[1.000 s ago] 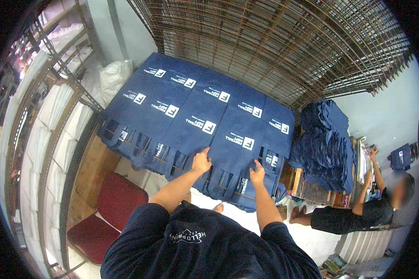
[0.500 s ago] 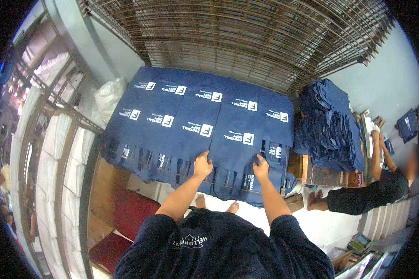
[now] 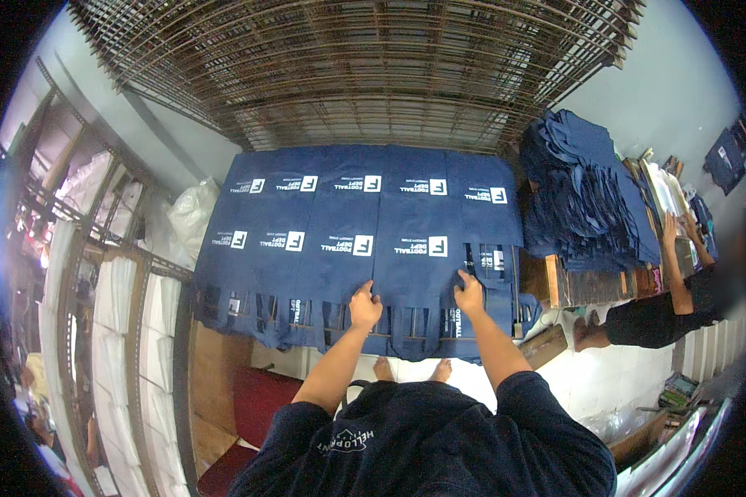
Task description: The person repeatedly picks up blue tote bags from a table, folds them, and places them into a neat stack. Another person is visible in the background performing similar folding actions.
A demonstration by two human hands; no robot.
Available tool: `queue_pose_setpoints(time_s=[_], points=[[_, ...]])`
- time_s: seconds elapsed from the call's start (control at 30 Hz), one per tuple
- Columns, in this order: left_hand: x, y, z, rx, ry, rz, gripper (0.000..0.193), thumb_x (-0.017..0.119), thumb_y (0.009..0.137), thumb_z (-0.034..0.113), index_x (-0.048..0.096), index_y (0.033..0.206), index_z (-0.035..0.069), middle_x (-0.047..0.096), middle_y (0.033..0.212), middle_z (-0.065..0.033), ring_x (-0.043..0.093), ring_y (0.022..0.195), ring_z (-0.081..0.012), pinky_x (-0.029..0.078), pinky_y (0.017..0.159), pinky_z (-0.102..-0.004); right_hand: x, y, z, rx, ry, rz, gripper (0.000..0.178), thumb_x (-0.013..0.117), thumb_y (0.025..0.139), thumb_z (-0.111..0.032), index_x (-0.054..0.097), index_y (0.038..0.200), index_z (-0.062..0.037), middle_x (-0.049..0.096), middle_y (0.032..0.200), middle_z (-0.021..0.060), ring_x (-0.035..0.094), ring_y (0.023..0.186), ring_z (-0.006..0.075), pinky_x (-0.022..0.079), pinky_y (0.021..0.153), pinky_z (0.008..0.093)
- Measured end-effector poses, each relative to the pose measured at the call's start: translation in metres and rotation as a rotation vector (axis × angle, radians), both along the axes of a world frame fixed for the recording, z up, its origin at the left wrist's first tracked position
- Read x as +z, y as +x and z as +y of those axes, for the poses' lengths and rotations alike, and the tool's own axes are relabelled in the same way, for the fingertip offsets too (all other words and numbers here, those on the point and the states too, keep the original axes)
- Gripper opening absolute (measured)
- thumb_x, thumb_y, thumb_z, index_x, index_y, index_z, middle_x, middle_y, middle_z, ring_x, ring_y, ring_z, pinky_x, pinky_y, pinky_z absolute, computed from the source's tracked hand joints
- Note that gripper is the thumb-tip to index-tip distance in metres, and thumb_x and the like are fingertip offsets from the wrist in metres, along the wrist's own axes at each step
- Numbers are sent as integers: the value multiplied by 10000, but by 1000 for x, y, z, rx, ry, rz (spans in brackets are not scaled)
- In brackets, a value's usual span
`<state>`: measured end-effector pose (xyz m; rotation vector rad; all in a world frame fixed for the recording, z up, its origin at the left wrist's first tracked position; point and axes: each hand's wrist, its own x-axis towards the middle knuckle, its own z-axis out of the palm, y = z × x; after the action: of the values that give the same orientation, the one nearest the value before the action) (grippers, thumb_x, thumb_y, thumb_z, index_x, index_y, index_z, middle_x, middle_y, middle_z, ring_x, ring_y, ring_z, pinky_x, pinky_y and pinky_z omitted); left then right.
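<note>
- here's my left hand (image 3: pixel 366 306), down at the near left corner of a navy bag (image 3: pixel 414 277), pointing finger stretched forward along its side edge and the other fingers curled in
- and my right hand (image 3: pixel 470 294), over at the same bag's near right corner, pointing finger out too, thumb side turned inward
- how tight are they? both hands are loosely bent, fingertips on or right by the cloth, and i cannot tell whether either one has a pinch of it
- the bag itself lies flat between my hands, fourth from the left in the near row, its white print (image 3: pixel 423 247) face up, a square with lettering to the left
- its handles (image 3: pixel 399 325) run toward me, in among more straps along the near edge
- other bags (image 3: pixel 290 207) spread out left and beyond, side by side in two rows, all navy, all printed white
- just past the far row, a big brown wire rack (image 3: pixel 365 74) fills the top of the view
- to my right, a heaped pile (image 3: pixel 568 199) of navy cloth sits on a wooden stand (image 3: pixel 597 287)
- further right, a co-worker (image 3: pixel 651 323) in dark clothes, both arms stretched forward
- off to my left, shelves with white stacks (image 3: pixel 157 356), a pale plastic sack (image 3: pixel 193 219) by the bags, and a dark red chair (image 3: pixel 261 402) nearer me
- below, my bare feet (image 3: pixel 442 369) on the white floor (image 3: pixel 617 364)
</note>
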<state>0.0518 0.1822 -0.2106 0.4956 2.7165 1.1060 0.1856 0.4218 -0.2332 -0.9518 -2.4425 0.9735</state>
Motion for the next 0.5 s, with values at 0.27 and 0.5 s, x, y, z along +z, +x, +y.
queue_pose_setpoints(time_s=[0.27, 0.5], points=[[-5, 0, -2, -9, -12, -31, 420, 589, 705, 69, 556, 1121, 33, 614, 889, -184, 596, 830, -321, 476, 755, -396, 6, 0, -4, -39, -48, -59, 440, 604, 691, -48, 556, 1128, -50, 557, 1088, 210, 519, 1035, 367, 417, 896, 402], [-2, 0, -4, -6, -42, -47, 425, 602, 707, 106, 550, 1121, 22, 610, 856, -161, 588, 816, -317, 467, 760, -402, 19, 4, -13, -63, 1, -44, 451, 625, 686, -68, 552, 1130, -49, 556, 1062, 203, 538, 988, 364, 436, 862, 401]])
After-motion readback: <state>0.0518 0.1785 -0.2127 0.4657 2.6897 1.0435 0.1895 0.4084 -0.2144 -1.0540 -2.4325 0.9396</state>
